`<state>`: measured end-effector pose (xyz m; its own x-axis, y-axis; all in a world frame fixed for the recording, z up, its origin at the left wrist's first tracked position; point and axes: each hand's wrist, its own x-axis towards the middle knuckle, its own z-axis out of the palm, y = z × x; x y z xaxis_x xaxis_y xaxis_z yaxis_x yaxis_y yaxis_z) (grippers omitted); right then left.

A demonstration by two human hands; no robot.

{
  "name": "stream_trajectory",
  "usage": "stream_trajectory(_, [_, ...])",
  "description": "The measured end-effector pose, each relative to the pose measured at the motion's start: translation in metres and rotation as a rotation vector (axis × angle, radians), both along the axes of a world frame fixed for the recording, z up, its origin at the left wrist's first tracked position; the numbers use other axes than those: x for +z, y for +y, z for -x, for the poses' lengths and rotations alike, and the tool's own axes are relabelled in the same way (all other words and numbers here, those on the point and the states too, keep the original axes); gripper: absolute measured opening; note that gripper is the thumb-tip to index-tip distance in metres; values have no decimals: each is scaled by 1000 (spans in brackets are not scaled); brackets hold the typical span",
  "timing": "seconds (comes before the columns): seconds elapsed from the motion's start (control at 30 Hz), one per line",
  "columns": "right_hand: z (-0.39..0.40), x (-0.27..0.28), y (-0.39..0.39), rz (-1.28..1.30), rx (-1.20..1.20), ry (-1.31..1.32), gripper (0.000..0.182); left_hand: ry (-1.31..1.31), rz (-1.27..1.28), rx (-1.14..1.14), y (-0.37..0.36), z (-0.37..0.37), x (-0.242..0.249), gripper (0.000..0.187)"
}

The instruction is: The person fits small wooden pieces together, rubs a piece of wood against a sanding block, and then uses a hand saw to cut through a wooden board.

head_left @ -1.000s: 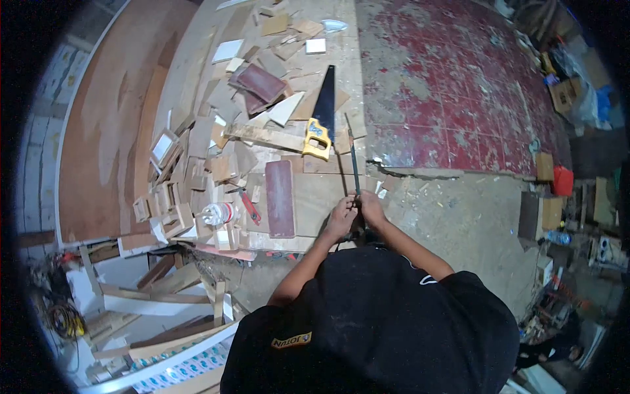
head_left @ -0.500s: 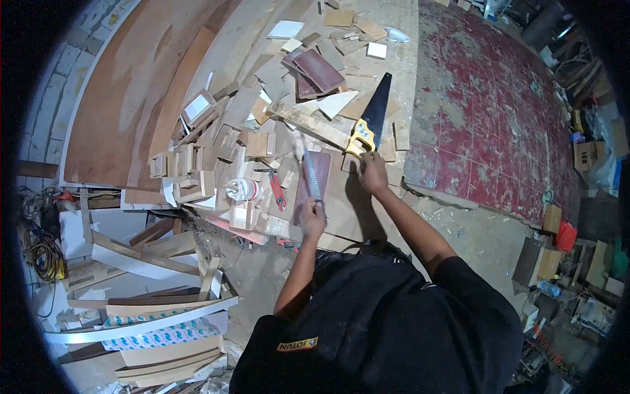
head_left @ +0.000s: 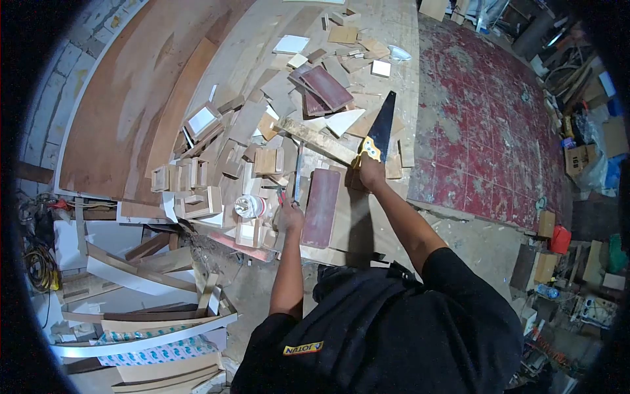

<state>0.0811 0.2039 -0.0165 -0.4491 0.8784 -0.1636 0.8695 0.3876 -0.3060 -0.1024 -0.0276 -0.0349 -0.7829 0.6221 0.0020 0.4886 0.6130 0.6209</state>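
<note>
My right hand (head_left: pixel 372 172) is closed round the yellow handle (head_left: pixel 370 150) of a handsaw, whose dark blade (head_left: pixel 382 121) points away from me above the bench. Closer to my body on the left, my left hand (head_left: pixel 290 215) has its fingers curled at the near end of a narrow metal strip (head_left: pixel 299 167). Red-handled pliers (head_left: pixel 281 195) lie by those fingers, partly covered by them. A flat reddish-brown block (head_left: pixel 320 209) rests between my hands. Beyond it, a long wooden batten (head_left: pixel 318 140) reaches diagonally towards the saw handle.
A white tub (head_left: pixel 250 206) and small wooden box pieces (head_left: pixel 190 174) stand left of my left hand. Wood offcuts and more reddish-brown blocks (head_left: pixel 326 88) cover the far bench. A worn red surface (head_left: pixel 485 125) adjoins at right. Timber pieces (head_left: pixel 144 269) are stacked at lower left.
My left hand has moved left with the metal strip, from over the reddish-brown block to beside the pliers, uncovering the block. My right hand stays at the saw handle, now wrapped more over it.
</note>
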Motion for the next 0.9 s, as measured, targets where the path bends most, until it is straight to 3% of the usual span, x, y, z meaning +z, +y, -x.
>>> stream_trajectory(0.2, [-10,27,3,109,-52,175,33,0,310,43,2,-8,37,61])
stream_trajectory(0.3, [-30,33,8,99,-251,561,50,215,204,50,2,-17,34,52])
stream_trajectory(0.33, [-41,47,8,107,-299,587,45,211,205,29,4,-22,31,52])
stream_trajectory(0.4, [-61,69,9,18,-540,666,40,515,8,-88,9,-41,25,52])
stream_trajectory(0.43, [-76,67,14,-112,-618,748,34,336,130,-185,12,-52,30,57])
stream_trajectory(0.47, [-95,64,18,1,-808,911,25,326,132,-226,18,-67,35,57])
stream_trajectory(0.53, [-134,89,5,126,-932,1109,15,325,174,-401,31,-100,44,56])
stream_trajectory(0.57, [-155,87,-3,108,-961,1107,15,139,190,-529,39,-113,53,57])
stream_trajectory(0.63, [-200,75,-21,296,-997,1369,12,142,126,-665,52,-144,42,58])
stream_trajectory(0.73, [-244,90,-78,300,-1079,1534,4,178,104,-851,73,-188,17,61])
stream_trajectory(0.8, [-287,71,-130,220,-1172,1379,11,204,146,-943,90,-223,10,64])
stream_trajectory(0.9, [-310,57,-182,202,-1242,1211,12,351,319,-880,105,-252,7,74])
